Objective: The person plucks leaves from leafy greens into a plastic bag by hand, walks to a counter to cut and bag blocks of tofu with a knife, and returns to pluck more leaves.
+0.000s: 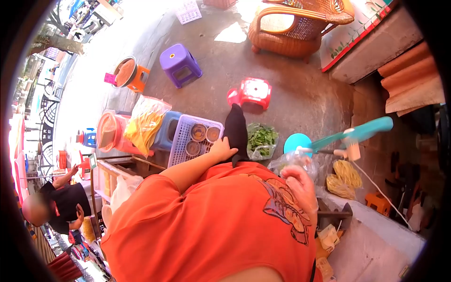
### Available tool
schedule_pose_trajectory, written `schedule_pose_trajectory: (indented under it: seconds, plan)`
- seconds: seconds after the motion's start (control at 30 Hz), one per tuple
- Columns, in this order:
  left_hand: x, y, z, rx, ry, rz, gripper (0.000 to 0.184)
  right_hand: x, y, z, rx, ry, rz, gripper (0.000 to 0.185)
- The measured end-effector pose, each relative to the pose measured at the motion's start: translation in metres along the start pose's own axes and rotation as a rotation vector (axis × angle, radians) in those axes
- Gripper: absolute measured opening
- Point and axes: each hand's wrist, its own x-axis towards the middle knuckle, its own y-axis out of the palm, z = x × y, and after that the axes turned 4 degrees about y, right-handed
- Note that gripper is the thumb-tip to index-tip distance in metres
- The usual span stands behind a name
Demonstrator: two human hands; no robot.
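My left hand [221, 150] lies at the right edge of a lilac plastic basket [181, 135], beside my black-clad leg [236, 133]. Its fingers are apart and hold nothing I can see. Inside the basket are several round containers, one of them a brown-filled tub [198, 132]. In front of my orange-red shirt, my right hand [300, 187] is raised with its fingers curled in, and no object shows in it. A clear film around the wrist looks like a thin plastic glove. Just beyond that hand is a clear plastic bag [296, 162].
Leafy greens [261, 138] in a bag lie beside my leg. A turquoise fan-like thing [357, 133] and bundled yellow noodle-like strands [345, 178] are at right. Ahead stand a red stool [256, 90], purple stool [181, 63] and wicker chair [291, 35]. Another person [66, 204] is at left.
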Motion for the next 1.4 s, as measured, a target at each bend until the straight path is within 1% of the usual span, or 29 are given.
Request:
schedule_pose_trajectory:
  seconds: [0.07,0.1,0.13,0.2,0.23,0.27,0.3,0.33,0.37,0.4,0.43,0.47,0.5,0.53,0.63,0.73,0.8,0.87,0.93,0.97,1.07,1.1,1.13,1.2,1.23,1.3,1.33,1.37,1.4]
  plan:
    - [0.042,0.002,0.028,-0.043,-0.054,0.138,0.065,0.027,-0.003,0.006,0.024,-0.073,-0.011,0.024]
    - [0.062,0.000,0.042,-0.076,-0.086,0.205,0.065,0.045,0.001,0.010,0.093,-0.043,-0.029,0.024]
    - [0.077,-0.006,0.051,-0.113,-0.113,0.259,0.063,0.071,0.002,0.016,0.086,-0.030,0.006,0.025]
    - [0.118,-0.009,0.086,-0.115,-0.041,0.327,0.064,0.133,0.010,0.033,0.079,-0.005,0.076,0.027]
    - [0.126,-0.034,0.083,-0.076,-0.051,0.302,0.064,0.166,0.017,0.042,0.139,0.054,0.038,0.024]
    - [0.138,-0.059,0.077,-0.051,-0.069,0.271,0.063,0.209,0.016,0.052,-0.003,0.019,0.030,0.022]
    - [0.159,-0.069,0.091,-0.124,-0.058,0.238,0.061,0.251,0.017,0.060,-0.142,-0.002,0.027,0.020]
    - [0.172,-0.083,0.100,-0.147,-0.049,0.276,0.056,0.280,0.024,0.076,-0.276,-0.008,0.034,0.019]
    - [0.178,-0.096,0.105,-0.181,-0.073,0.333,0.053,0.302,0.039,0.093,-0.329,0.004,-0.057,0.021]
    - [0.183,-0.115,0.113,-0.204,-0.092,0.381,0.050,0.324,0.047,0.107,-0.502,-0.041,-0.026,0.024]
    - [0.188,-0.112,0.125,-0.193,-0.072,0.335,0.047,0.352,0.054,0.116,-0.666,-0.109,0.003,0.027]
    - [0.193,-0.112,0.137,-0.228,-0.089,0.350,0.046,0.378,0.062,0.125,-0.828,-0.185,0.028,0.029]
    - [0.192,-0.117,0.146,-0.257,-0.093,0.343,0.048,0.396,0.073,0.139,-0.827,-0.106,0.084,0.035]
    - [0.192,-0.116,0.151,-0.300,-0.097,0.334,0.049,0.414,0.077,0.140,-0.882,-0.100,0.099,0.035]
    - [0.188,-0.096,0.163,-0.496,-0.327,0.223,0.054,0.469,0.084,0.137,-1.131,-0.106,0.222,0.034]
    - [0.169,-0.103,0.152,-0.805,-0.480,0.069,0.052,0.536,0.113,0.131,-1.319,0.127,0.449,0.033]
    - [0.162,-0.089,0.146,-0.890,-0.530,-0.005,0.052,0.581,0.145,0.122,-1.527,0.170,0.684,0.033]
    - [0.152,-0.085,0.133,-1.011,-0.607,-0.108,0.052,0.621,0.178,0.107,-1.755,-0.074,0.918,0.034]
    - [0.142,-0.098,0.110,-1.178,-0.687,-0.234,0.053,0.637,0.237,0.105,-1.990,-0.072,1.157,0.031]
    - [0.150,-0.085,0.102,-1.252,-0.788,-0.241,0.056,0.645,0.263,0.103,-2.109,-0.082,1.268,0.030]
    - [0.173,-0.064,0.066,-1.289,-0.943,-0.420,0.060,0.687,0.307,0.051,-2.428,-0.157,1.431,0.025]
    - [0.182,-0.065,0.055,-1.344,-0.994,-0.434,0.061,0.691,0.326,0.047,-2.469,-0.244,1.664,0.025]
    - [0.192,-0.075,0.040,-1.396,-1.101,-0.439,0.061,0.708,0.334,0.034,-2.503,-0.349,1.758,0.025]
    - [0.222,-0.071,0.006,-1.453,-1.235,-0.578,0.057,0.739,0.336,-0.004,-2.519,-0.532,1.928,0.025]
    - [0.241,-0.075,-0.017,-1.517,-1.284,-0.639,0.053,0.740,0.341,-0.004,-2.538,-0.597,1.947,0.026]
    - [0.270,-0.083,-0.040,-1.601,-1.365,-0.771,0.046,0.742,0.355,-0.005,-2.485,-0.741,2.299,0.026]
    - [0.284,-0.089,-0.049,-1.584,-1.379,-0.848,0.044,0.745,0.362,-0.004,-2.447,-0.809,2.466,0.026]
    - [0.295,-0.096,-0.057,-1.560,-1.398,-0.922,0.041,0.792,0.347,-0.041,-2.557,-0.807,2.447,0.024]
    - [0.303,-0.103,-0.065,-1.531,-1.417,-0.995,0.038,0.804,0.348,-0.048,-2.571,-0.770,2.499,0.024]
